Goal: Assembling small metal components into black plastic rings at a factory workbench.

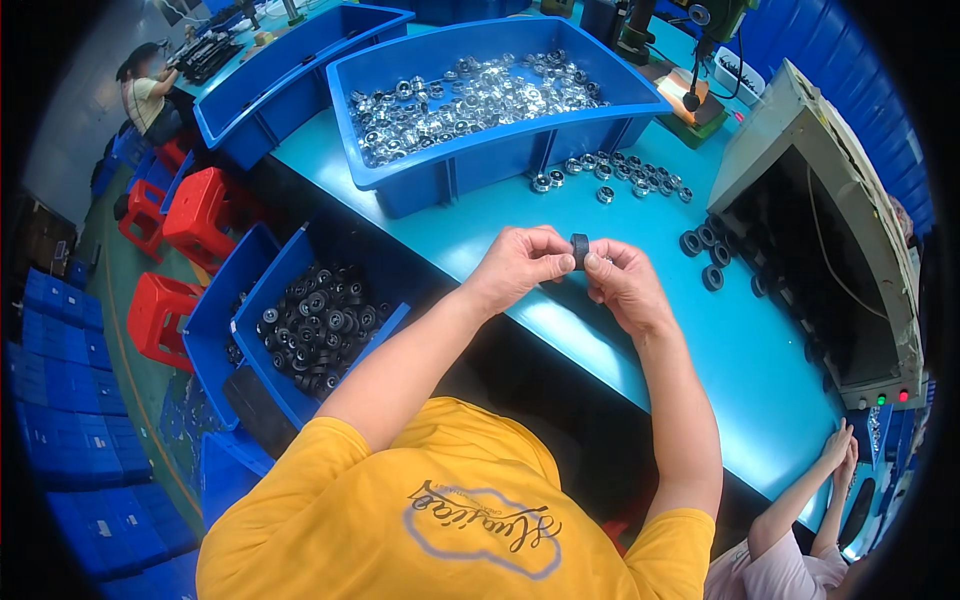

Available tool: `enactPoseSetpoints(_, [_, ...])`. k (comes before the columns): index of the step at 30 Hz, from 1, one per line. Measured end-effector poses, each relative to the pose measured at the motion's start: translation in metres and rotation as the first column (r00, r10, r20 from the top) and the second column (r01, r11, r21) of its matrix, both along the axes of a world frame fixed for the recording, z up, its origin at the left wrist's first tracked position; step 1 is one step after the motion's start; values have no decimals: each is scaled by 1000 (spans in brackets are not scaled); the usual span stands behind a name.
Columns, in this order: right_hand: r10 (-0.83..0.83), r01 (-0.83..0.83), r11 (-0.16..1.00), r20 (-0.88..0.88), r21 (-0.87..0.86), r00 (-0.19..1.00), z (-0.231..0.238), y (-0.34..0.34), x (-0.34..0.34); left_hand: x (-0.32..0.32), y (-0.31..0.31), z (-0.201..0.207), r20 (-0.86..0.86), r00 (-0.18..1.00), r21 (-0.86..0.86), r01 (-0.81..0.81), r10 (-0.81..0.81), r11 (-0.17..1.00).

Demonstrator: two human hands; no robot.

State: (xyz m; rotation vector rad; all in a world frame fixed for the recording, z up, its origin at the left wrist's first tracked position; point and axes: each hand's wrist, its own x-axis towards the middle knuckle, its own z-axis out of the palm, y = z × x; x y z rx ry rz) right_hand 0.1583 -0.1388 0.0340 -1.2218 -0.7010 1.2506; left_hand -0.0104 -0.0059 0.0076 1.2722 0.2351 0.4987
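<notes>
Over the table's near edge, my left hand (522, 264) pinches a small black rubber tyre (579, 251) between thumb and fingers. My right hand (628, 284) grips the same tyre from the other side, its fingers closed. The tyre stands on edge between both hands; whether a hub sits inside it is hidden. Beyond my hands, several shiny chrome wheel hubs (605, 195) rest on the turquoise tabletop (470, 230). Loose black tyres (713, 278) lie to the right of my right hand.
A large blue bin (500, 160) of chrome hubs stands at the back. Below the table's left side, another blue bin (262, 335) holds black wheels. A box-shaped machine (800, 120) takes up the right. A co-worker's hands (842, 452) are at lower right. Red stools (205, 215) stand left.
</notes>
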Motion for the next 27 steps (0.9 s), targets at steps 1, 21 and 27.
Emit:
enactPoseSetpoints(1, [6, -6, 1000, -11, -2, 1000, 0, 0, 0, 0, 0, 0, -14, 1000, 16, -11, 12, 1000])
enactPoseSetpoints(21, [-19, 10, 999, 174, 52, 985, -3, 2, -3, 3, -10, -3, -12, 984, 198, -173, 179, 965])
enactPoseSetpoints(27, [19, -17, 1000, -69, 26, 997, -5, 1, 4, 4, -9, -4, -4, 983, 270, -177, 185, 947])
